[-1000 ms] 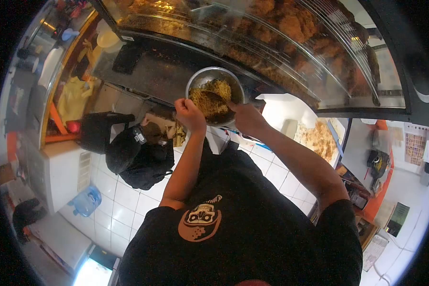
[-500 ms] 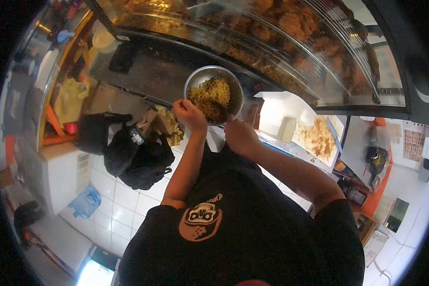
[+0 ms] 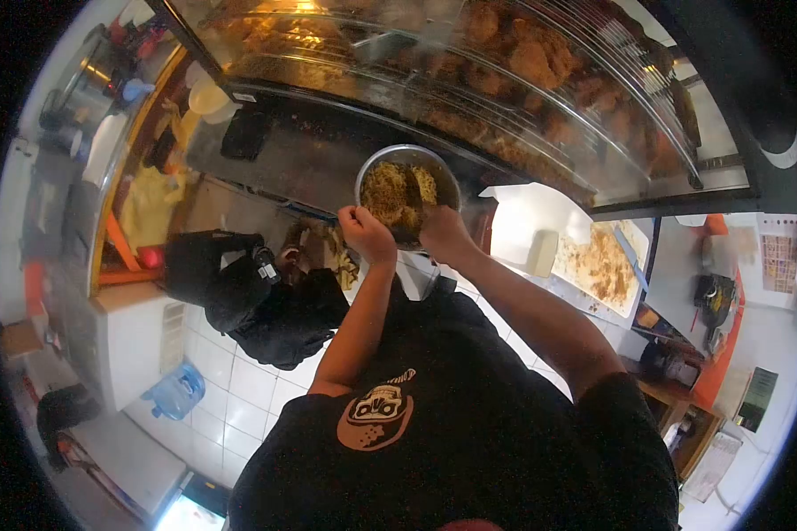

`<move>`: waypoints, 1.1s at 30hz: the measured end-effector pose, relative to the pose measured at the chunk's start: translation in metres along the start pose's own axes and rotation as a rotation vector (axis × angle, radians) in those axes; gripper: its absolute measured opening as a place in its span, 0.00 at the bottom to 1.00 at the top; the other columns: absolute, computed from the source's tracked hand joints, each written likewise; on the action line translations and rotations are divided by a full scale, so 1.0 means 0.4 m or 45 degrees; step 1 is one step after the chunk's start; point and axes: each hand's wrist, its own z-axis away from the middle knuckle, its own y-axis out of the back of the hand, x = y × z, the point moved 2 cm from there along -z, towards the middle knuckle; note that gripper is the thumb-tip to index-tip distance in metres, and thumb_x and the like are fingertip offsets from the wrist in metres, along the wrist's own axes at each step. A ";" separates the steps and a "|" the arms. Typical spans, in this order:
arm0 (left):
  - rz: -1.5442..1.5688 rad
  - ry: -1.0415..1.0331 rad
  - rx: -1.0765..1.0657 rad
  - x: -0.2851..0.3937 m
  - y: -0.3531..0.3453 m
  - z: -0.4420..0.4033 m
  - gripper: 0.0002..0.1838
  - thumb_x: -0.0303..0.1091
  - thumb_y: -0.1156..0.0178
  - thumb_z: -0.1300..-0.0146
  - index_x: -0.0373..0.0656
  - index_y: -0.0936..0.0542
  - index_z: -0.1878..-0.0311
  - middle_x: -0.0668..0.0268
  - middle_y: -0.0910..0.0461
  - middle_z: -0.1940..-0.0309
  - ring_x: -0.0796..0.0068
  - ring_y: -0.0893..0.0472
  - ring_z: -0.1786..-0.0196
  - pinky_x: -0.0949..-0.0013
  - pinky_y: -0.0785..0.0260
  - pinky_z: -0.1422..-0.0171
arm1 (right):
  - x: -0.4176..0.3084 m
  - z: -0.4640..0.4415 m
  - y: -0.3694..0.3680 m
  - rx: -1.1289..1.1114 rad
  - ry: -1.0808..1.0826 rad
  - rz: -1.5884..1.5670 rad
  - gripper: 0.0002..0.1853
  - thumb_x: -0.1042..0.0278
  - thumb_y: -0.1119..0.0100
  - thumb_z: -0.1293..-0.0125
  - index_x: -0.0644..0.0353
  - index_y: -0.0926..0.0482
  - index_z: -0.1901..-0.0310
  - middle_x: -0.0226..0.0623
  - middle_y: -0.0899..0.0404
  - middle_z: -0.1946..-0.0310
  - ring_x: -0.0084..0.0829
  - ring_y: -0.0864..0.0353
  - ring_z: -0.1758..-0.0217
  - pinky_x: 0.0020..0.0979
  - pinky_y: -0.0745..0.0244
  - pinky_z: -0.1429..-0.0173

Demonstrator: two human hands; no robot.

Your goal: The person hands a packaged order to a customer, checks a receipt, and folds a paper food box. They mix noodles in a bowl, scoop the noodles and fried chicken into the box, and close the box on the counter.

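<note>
A round metal bowl point(image 3: 435, 160) with a shiny rim sits in front of the person, at the near edge of the dark tabletop point(image 3: 305, 164). The camera looks down into its open top. Inside is a heap of thin, wavy yellow-brown noodles point(image 3: 384, 194), with some bare grey metal showing along the far inner wall. A dark brown utensil point(image 3: 414, 188) crosses the noodles; the shape of its end is not clear.

The bowl lies just beyond the two hands, which meet its near side from left and right. The left hand point(image 3: 369, 237) is closed at the near left part of the rim, gripping it. The right hand point(image 3: 446, 237) is closed at the near right side, around the handle end of the utensil; its fingers are blurred, so their exact hold cannot be told. The hands are near each other but apart.

Beyond the bowl stands a glass display case point(image 3: 398, 119) with browned, crusted pieces of food point(image 3: 540, 64) inside. To the right of the bowl is a white tray point(image 3: 515, 211) with brown crumbs, a pale block-shaped item point(image 3: 543, 252) and a blue-grey tool point(image 3: 630, 253). To the left, below the tabletop, is a co-worker in black point(image 3: 279, 319).
</note>
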 end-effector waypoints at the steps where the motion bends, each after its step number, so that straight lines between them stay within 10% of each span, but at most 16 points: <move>1: -0.006 0.003 -0.014 -0.006 -0.002 -0.003 0.08 0.31 0.55 0.32 0.37 0.32 0.66 0.67 0.37 0.77 0.76 0.38 0.76 0.67 0.42 0.71 | -0.040 -0.019 0.045 0.023 -0.040 0.182 0.13 0.71 0.48 0.42 0.64 0.25 0.56 0.49 0.19 0.72 0.42 0.20 0.76 0.40 0.25 0.74; 6: 0.028 0.087 -0.033 -0.001 -0.001 -0.020 0.08 0.30 0.55 0.34 0.36 0.32 0.66 0.66 0.35 0.76 0.76 0.38 0.75 0.68 0.41 0.69 | -0.158 -0.013 0.131 -0.073 -0.685 -0.133 0.17 0.76 0.52 0.46 0.72 0.25 0.54 0.52 0.19 0.72 0.57 0.19 0.66 0.51 0.23 0.59; 9: 0.013 0.084 0.063 -0.004 -0.004 -0.024 0.08 0.30 0.55 0.35 0.35 0.32 0.67 0.65 0.35 0.75 0.75 0.37 0.74 0.68 0.41 0.68 | -0.179 0.046 0.105 0.003 -0.494 -0.259 0.15 0.75 0.52 0.46 0.73 0.25 0.57 0.56 0.20 0.72 0.56 0.19 0.69 0.50 0.23 0.65; 11: 0.010 0.086 0.074 -0.021 -0.008 -0.026 0.07 0.30 0.54 0.36 0.35 0.32 0.67 0.65 0.34 0.74 0.74 0.37 0.73 0.67 0.40 0.66 | -0.076 0.058 -0.026 0.114 -0.208 -0.275 0.13 0.74 0.51 0.43 0.70 0.27 0.57 0.54 0.21 0.75 0.46 0.21 0.77 0.45 0.26 0.75; 15: 0.116 0.129 0.065 -0.021 -0.012 -0.036 0.07 0.30 0.53 0.37 0.35 0.31 0.66 0.64 0.33 0.73 0.73 0.36 0.70 0.67 0.39 0.62 | -0.078 0.039 0.114 -0.508 -0.862 -1.557 0.07 0.73 0.48 0.39 0.63 0.28 0.59 0.38 0.26 0.80 0.23 0.33 0.89 0.26 0.42 0.89; 18: 0.237 0.276 -0.015 -0.051 -0.002 -0.040 0.07 0.31 0.50 0.38 0.36 0.29 0.66 0.65 0.32 0.72 0.73 0.34 0.69 0.67 0.38 0.61 | -0.047 0.047 0.083 -0.474 -0.947 -2.132 0.04 0.73 0.46 0.38 0.60 0.28 0.63 0.28 0.33 0.81 0.15 0.44 0.90 0.19 0.52 0.89; 33: 0.286 0.475 -0.523 -0.042 0.077 -0.054 0.05 0.31 0.49 0.33 0.39 0.28 0.61 0.68 0.30 0.73 0.77 0.29 0.74 0.69 0.32 0.72 | -0.043 0.158 0.344 -0.191 -0.823 -2.040 0.05 0.68 0.46 0.36 0.58 0.28 0.68 0.26 0.33 0.85 0.14 0.45 0.91 0.20 0.55 0.91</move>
